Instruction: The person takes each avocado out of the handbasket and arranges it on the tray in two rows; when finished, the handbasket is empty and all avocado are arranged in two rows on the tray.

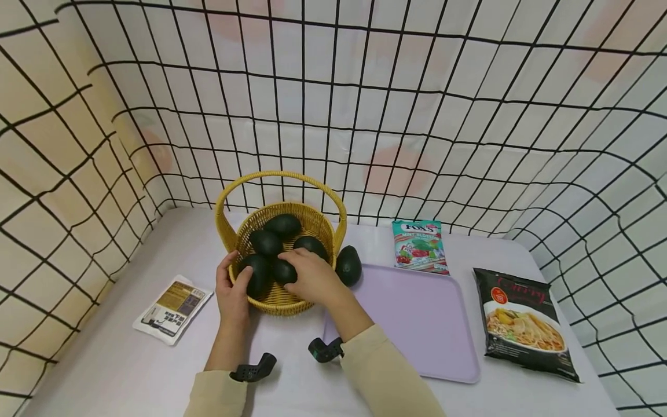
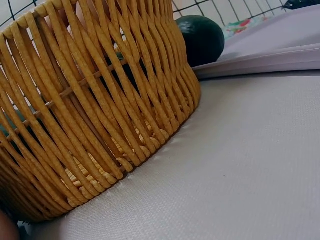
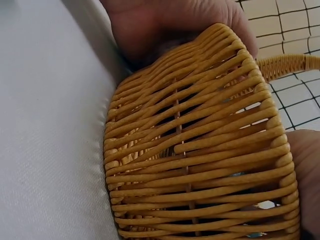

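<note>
White desk spreads before us, and at eleven o'clock our left hand grips the rim of a woven basket, while our right hand curls round a dark avocado inside it, beside four others. Another avocado rests at twelve, just beside the basket; a lilac tray lies at one, black mesh beyond.
</note>
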The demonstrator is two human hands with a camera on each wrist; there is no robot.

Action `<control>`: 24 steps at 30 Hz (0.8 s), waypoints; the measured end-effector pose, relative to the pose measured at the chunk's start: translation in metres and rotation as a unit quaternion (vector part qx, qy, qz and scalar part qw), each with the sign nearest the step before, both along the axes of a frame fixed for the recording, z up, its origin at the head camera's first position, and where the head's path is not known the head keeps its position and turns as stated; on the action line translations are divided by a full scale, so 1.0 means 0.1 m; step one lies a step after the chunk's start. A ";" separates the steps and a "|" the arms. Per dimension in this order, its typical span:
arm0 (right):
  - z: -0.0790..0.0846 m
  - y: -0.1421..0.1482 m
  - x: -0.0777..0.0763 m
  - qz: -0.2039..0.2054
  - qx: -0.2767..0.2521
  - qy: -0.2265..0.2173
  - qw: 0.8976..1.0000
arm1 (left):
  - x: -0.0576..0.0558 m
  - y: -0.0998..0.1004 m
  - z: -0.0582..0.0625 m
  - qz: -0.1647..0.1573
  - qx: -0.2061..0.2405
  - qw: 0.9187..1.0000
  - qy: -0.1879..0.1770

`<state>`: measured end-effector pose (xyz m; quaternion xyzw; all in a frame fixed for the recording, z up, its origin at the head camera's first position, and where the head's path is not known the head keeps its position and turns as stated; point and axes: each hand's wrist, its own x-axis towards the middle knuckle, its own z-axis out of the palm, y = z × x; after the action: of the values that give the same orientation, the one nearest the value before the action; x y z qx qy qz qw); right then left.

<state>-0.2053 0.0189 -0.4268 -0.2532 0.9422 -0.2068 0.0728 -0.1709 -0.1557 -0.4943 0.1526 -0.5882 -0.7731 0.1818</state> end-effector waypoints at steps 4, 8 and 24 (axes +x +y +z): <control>-0.01 -0.02 0.00 -0.008 0.020 -0.003 1.000 | 0.01 0.00 0.01 0.003 0.002 1.000 0.003; 0.00 -0.01 0.01 -0.021 0.028 -0.006 0.999 | 0.02 0.01 0.02 -0.002 0.002 1.000 0.003; -0.04 0.12 0.03 -0.052 -0.124 0.006 0.991 | 0.03 0.03 0.04 0.005 -0.002 1.000 0.000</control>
<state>-0.2024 0.0307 -0.4303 -0.2118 0.9216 -0.3243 0.0243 -0.1682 -0.1531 -0.4903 0.1557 -0.5890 -0.7708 0.1862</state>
